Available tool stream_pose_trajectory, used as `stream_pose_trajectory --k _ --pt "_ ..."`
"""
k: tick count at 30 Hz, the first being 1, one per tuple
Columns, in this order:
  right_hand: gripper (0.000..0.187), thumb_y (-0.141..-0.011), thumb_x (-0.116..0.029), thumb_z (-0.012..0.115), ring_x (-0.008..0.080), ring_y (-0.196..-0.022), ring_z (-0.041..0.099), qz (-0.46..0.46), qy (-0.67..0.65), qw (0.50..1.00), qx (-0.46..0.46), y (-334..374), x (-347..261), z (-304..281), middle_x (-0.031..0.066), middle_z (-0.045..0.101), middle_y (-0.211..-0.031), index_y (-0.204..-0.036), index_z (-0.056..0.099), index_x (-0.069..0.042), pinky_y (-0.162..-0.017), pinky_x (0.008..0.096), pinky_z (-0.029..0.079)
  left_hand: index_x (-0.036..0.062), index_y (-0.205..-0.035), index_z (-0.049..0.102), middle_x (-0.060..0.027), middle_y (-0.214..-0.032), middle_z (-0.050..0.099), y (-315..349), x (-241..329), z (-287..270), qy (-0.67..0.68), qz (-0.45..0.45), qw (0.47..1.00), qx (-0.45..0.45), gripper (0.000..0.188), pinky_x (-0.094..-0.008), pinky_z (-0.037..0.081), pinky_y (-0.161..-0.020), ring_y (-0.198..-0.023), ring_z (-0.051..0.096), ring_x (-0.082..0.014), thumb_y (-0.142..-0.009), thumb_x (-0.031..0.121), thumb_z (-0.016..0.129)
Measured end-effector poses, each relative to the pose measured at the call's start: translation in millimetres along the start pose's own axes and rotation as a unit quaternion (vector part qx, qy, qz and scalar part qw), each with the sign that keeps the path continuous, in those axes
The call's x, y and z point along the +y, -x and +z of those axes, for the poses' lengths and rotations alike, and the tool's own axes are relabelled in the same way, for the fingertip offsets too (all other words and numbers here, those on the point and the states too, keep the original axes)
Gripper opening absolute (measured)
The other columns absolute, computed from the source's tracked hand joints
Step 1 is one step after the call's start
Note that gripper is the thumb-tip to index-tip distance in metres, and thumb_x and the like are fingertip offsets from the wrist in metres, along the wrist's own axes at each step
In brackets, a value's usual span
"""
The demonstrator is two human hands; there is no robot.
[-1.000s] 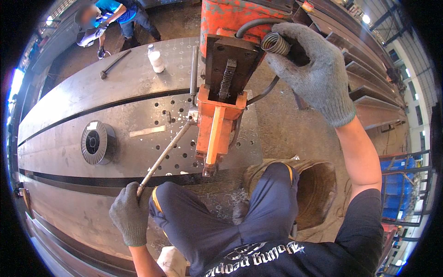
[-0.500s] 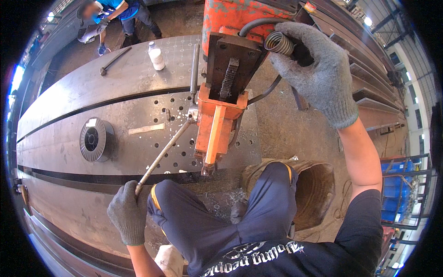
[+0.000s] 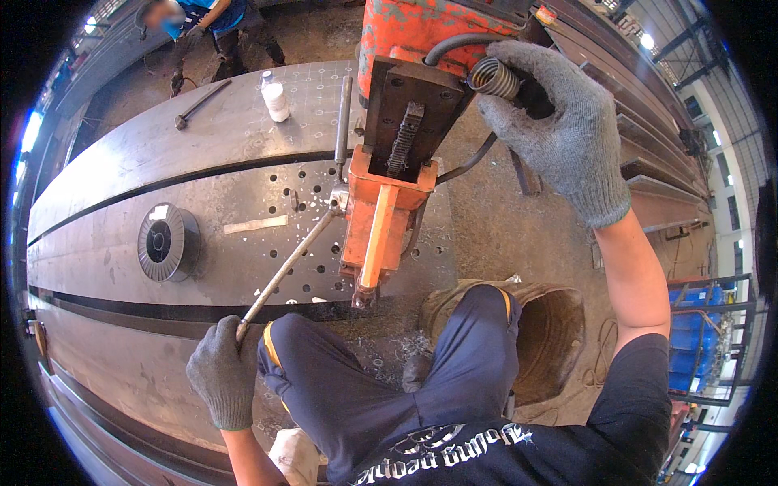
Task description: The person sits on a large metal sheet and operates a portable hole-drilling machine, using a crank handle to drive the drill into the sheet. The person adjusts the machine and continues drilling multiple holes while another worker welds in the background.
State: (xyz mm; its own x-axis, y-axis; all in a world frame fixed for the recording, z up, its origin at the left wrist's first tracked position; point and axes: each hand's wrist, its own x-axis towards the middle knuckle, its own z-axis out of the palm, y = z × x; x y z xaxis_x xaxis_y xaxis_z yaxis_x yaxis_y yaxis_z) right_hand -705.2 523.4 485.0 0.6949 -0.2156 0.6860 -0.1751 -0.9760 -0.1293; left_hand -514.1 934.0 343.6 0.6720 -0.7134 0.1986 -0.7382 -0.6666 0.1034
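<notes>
My gloved left hand [image 3: 222, 368] is wrapped round the lower end of a long metal feed lever [image 3: 284, 271]. The lever slants up to a hub on the side of an orange drill press [image 3: 381, 219]. A dark toothed rack [image 3: 403, 142] shows in its slide, below the worn red-orange housing. At the upper right, my gloved right hand [image 3: 563, 130] curves with thumb and fingers round a grey ribbed, spring-like sleeve [image 3: 496, 78]. A black cable [image 3: 466, 42] loops beside it. A second lever [image 3: 343, 121] stands up from the hub. The drill's lower tip is partly hidden.
A perforated steel plate [image 3: 97, 231] carries a black wire spool [image 3: 166, 243], a white bottle [image 3: 276, 104], a hammer-like tool [image 3: 203, 104] and a pale strip [image 3: 255, 225]. A rusty pipe [image 3: 551, 340] lies by my knee. Steel beams [image 3: 656, 174] stack at right; another person [image 3: 215, 16] stands far left.
Both my hands keep their holds, with the lever at about the same angle. The view has shifted slightly. The person at the far left has moved an arm and bent lower.
</notes>
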Motion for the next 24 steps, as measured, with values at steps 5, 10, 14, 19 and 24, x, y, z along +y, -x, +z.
stream_pose_trajectory --k 5,10,14,19,24 --pt "0.044 -0.084 -0.024 0.090 0.0228 -0.086 0.078 0.013 0.006 1.000 -0.005 -1 -4 -1 0.0110 0.079 -0.105 -0.123 0.075 -0.009 -0.076 0.0356 0.062 0.0137 -0.100 0.073 -0.0095 -0.082 0.071 0 -1 0 -0.009 -0.003 1.000 -0.006 0.024 -0.0415 0.051 -0.061 -0.071 0.070 -0.0297 -0.094 0.037 0.079" --pt "0.044 -0.084 -0.023 0.090 0.0234 -0.087 0.078 0.014 0.003 1.000 0.000 0 -4 0 0.0109 0.079 -0.104 -0.122 0.076 -0.008 -0.077 0.0348 0.062 0.0133 -0.099 0.073 -0.0096 -0.082 0.071 0 -1 -1 -0.011 -0.003 1.000 -0.010 0.023 -0.0414 0.051 -0.061 -0.071 0.070 -0.0295 -0.094 0.036 0.078" --pt "0.042 -0.086 -0.022 0.089 0.0199 -0.088 0.078 0.015 -0.015 1.000 0.006 1 -2 2 0.0097 0.079 -0.103 -0.123 0.075 -0.007 -0.078 0.0329 0.062 0.0130 -0.100 0.073 -0.0104 -0.082 0.070 1 -1 -1 -0.002 -0.002 1.000 -0.005 0.024 -0.0426 0.051 -0.061 -0.071 0.070 -0.0318 -0.094 0.035 0.078" --pt "0.040 -0.093 -0.015 0.084 0.0122 -0.100 0.073 0.097 -0.144 0.985 0.021 10 -7 3 0.0067 0.078 -0.112 -0.129 0.071 -0.003 -0.086 0.0296 0.060 0.0145 -0.101 0.073 -0.0111 -0.082 0.070 0 2 -5 0.008 -0.008 1.000 -0.019 0.024 -0.0452 0.051 -0.062 -0.073 0.070 -0.0347 -0.092 0.036 0.079" --pt "0.043 -0.098 -0.012 0.080 0.0100 -0.104 0.068 0.166 -0.306 0.927 0.143 38 -9 12 0.0049 0.074 -0.120 -0.137 0.067 -0.002 -0.089 0.0270 0.058 0.0151 -0.102 0.073 -0.0114 -0.085 0.072 -1 -1 -2 0.006 -0.003 1.000 -0.030 0.025 -0.0472 0.052 -0.062 -0.074 0.071 -0.0358 -0.093 0.038 0.078"
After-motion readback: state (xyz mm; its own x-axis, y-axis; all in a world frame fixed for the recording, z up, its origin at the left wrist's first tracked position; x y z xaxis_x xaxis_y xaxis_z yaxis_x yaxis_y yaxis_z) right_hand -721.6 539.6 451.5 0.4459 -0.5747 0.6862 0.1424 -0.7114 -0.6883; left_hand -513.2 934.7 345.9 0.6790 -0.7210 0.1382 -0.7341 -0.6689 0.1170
